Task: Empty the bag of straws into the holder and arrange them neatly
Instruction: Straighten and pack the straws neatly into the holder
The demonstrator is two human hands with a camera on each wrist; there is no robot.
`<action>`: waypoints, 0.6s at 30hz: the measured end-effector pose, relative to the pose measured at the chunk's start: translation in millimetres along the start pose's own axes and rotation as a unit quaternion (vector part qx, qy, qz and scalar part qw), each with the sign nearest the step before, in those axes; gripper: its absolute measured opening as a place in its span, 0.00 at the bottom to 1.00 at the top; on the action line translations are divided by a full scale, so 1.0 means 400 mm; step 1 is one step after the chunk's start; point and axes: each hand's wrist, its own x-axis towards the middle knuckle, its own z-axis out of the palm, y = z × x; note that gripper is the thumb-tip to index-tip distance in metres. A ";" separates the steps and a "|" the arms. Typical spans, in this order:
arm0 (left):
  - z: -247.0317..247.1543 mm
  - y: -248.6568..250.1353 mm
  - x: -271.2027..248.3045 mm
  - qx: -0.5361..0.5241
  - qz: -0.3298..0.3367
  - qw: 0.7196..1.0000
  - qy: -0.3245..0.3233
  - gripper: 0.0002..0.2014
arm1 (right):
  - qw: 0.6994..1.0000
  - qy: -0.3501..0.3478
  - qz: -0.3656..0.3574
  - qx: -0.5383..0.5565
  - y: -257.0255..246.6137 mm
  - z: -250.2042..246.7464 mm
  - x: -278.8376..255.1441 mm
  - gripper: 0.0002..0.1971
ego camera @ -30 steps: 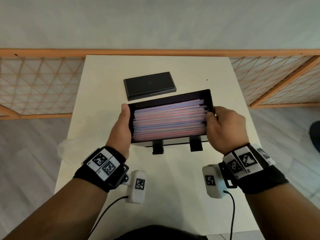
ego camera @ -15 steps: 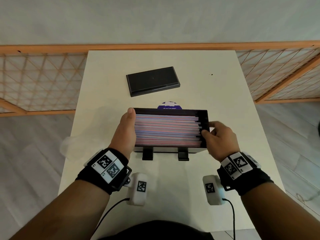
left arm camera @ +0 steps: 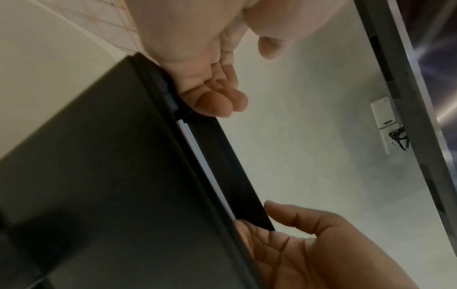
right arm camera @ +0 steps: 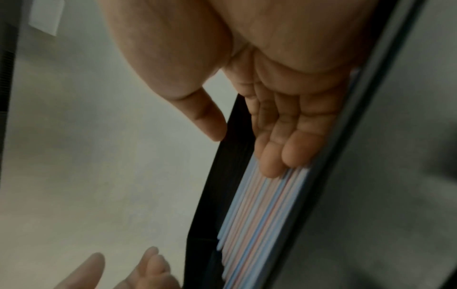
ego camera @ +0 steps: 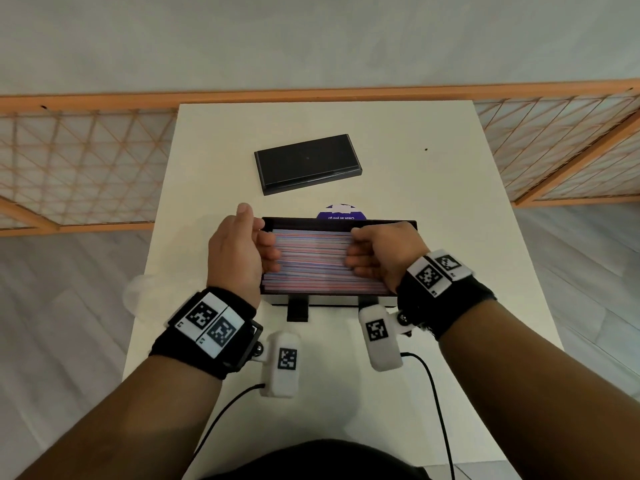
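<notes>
A black rectangular holder (ego camera: 381, 224) stands on the white table (ego camera: 450, 271), filled with pink and blue straws (ego camera: 311, 261) lying lengthwise in a flat layer. My left hand (ego camera: 268, 251) is at the holder's left end, its fingers laid on the straw ends and the thumb raised. My right hand (ego camera: 356, 254) rests its fingers on the straws at the right end. In the right wrist view the fingers (right arm camera: 284, 148) lie relaxed on the straws (right arm camera: 259, 215). The left wrist view shows my left fingertips (left arm camera: 217, 101) over the holder's edge (left arm camera: 99, 176). A crumpled clear bag (ego camera: 138, 296) lies at the table's left edge.
A flat black lid (ego camera: 308, 164) lies on the table behind the holder. A purple round sticker (ego camera: 341, 213) peeks out just past the holder's far wall. An orange lattice fence (ego camera: 86, 161) runs behind and beside the table. The table drops off at both sides.
The holder was held up and tilted by its two ends; it now sits level on the table. Both hands have left the end walls and moved inward onto the straws.
</notes>
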 end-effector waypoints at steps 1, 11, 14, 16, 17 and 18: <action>-0.002 -0.005 -0.001 -0.004 0.005 1.000 -0.001 0.19 | 1.000 -0.008 0.006 0.007 0.000 0.008 0.002 0.07; 0.000 0.000 -0.013 0.066 0.055 0.994 -0.069 0.17 | 0.990 -0.064 0.039 0.121 0.006 0.014 0.009 0.08; 0.038 0.018 -0.024 0.038 -0.041 0.989 -0.139 0.20 | 0.984 -0.057 0.052 0.159 0.006 0.003 0.016 0.08; 0.060 0.027 -0.021 0.009 -0.133 0.977 -0.167 0.22 | 0.982 -0.058 0.057 0.167 0.009 0.003 0.017 0.09; 0.069 0.028 -0.016 0.009 -0.158 0.973 -0.170 0.23 | 0.982 -0.061 0.058 0.168 0.011 0.003 0.016 0.10; 0.074 0.025 -0.011 0.019 -0.170 0.970 -0.170 0.22 | 0.982 -0.066 0.059 0.167 0.012 0.003 0.016 0.10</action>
